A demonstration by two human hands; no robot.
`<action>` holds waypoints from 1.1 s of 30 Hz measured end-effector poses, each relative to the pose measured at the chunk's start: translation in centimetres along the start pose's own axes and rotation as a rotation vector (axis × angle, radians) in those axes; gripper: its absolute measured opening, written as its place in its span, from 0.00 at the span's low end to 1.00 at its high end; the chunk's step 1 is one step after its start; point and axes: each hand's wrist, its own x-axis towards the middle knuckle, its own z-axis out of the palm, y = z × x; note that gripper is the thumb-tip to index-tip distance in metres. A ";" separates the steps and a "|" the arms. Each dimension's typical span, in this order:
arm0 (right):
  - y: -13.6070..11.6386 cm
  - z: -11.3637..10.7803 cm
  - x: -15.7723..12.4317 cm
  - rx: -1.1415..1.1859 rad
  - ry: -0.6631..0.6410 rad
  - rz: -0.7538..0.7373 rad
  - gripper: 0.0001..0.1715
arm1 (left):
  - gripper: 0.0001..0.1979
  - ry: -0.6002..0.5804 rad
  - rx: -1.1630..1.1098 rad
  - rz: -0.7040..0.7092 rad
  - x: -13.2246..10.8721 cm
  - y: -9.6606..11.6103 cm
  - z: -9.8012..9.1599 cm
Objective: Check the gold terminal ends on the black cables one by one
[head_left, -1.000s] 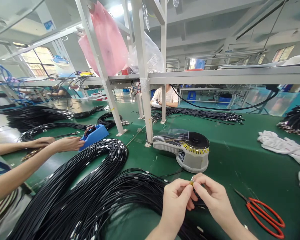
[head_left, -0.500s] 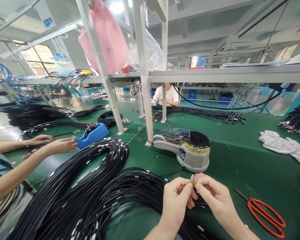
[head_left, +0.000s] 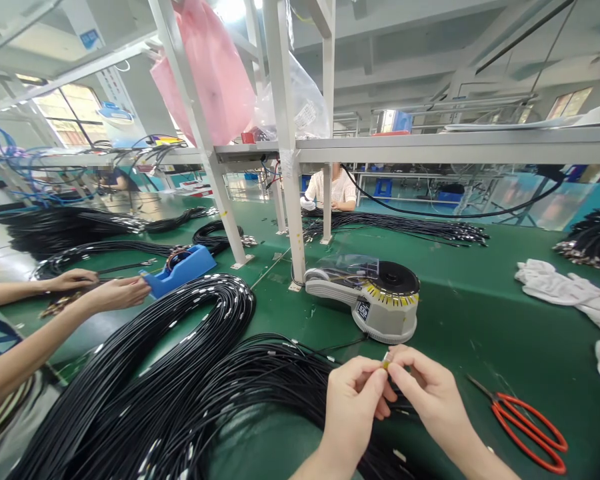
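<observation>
My left hand (head_left: 353,400) and my right hand (head_left: 425,390) meet just above the green table (head_left: 480,320), near its front edge. Both pinch the small metal end of a black cable (head_left: 386,362), which carries a bit of yellow. The fingers of each hand are curled and pressed together round it. Below and to the left of my hands lies a large bundle of black cables (head_left: 180,373) with white tags. A grey automatic tape dispenser (head_left: 375,300) stands just beyond my hands.
Red-handled scissors (head_left: 530,423) lie to the right of my hands. White gloves (head_left: 565,293) rest at the far right. At the left, a co-worker's hands (head_left: 105,290) work beside a blue tape dispenser (head_left: 180,267). White frame posts (head_left: 290,167) rise mid-table; another person sits beyond.
My hands stay together on the cable end, shifting only slightly. The co-worker's hands at the left have drawn back a little from the blue dispenser.
</observation>
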 end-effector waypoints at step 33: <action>1.0 -0.9 1.0 0.304 -0.086 0.285 0.13 | 0.14 0.060 -0.294 -0.022 0.7 -1.1 0.4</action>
